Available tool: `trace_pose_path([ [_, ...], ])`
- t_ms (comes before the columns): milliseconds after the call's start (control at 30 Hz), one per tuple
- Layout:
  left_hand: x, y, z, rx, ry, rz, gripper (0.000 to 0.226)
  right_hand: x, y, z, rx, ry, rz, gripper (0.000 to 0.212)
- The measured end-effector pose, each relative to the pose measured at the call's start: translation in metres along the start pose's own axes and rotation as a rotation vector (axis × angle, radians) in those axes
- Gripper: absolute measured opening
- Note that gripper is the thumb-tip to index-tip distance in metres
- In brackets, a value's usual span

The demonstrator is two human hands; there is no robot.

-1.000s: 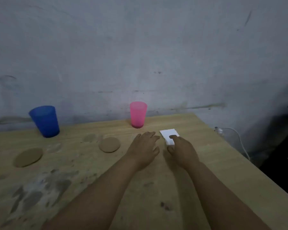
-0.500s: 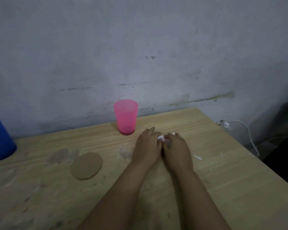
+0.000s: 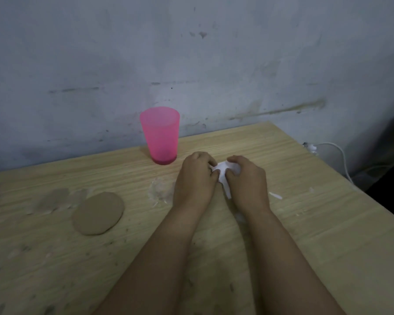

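- Gripping a crumpled white paper from both sides, the left hand and the right hand are meeting low over the surface; they are sitting close together.
- The left fingers are curling over the paper's left edge and pinching it against the thumb; the right fingers are curling over its right edge and pinching it likewise.
- The paper is bunching up between the two hands; a narrow tail of it is pointing down beside the right wrist, and I cannot tell whether it is touching the wood.
- A pink cup is standing upright just behind and to the left of the left hand, apart from it, near the wall.
- A flat brown disc is lying on the surface well to the left of the forearms; a small white scrap is lying just to the right of the right hand.
- A white cable is hanging beyond the surface's right edge.
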State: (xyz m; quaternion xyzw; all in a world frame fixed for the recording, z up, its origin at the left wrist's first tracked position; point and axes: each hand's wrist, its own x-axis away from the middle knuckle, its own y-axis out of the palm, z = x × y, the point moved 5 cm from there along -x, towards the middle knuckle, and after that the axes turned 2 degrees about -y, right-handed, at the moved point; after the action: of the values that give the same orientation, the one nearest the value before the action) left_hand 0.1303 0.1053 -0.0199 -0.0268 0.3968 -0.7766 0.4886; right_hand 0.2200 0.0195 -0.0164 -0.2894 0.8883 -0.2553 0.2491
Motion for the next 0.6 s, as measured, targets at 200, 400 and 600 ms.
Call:
trace_pose_path([
  [200, 0.003, -0.003, 0.0, 0.143, -0.023, 0.036, 0.009, 0.0, -0.005, 0.001, -0.088, 0.038, 0.094, 0.038],
  [400, 0.003, -0.008, 0.005, 0.465, -0.091, 0.051, 0.013, -0.006, -0.016, 0.007, -0.272, 0.116, 0.188, 0.04],
  [600, 0.004, -0.013, 0.009, 0.682, -0.144, 0.078, 0.02, -0.014, -0.024, 0.008, -0.346, 0.077, 0.11, 0.025],
])
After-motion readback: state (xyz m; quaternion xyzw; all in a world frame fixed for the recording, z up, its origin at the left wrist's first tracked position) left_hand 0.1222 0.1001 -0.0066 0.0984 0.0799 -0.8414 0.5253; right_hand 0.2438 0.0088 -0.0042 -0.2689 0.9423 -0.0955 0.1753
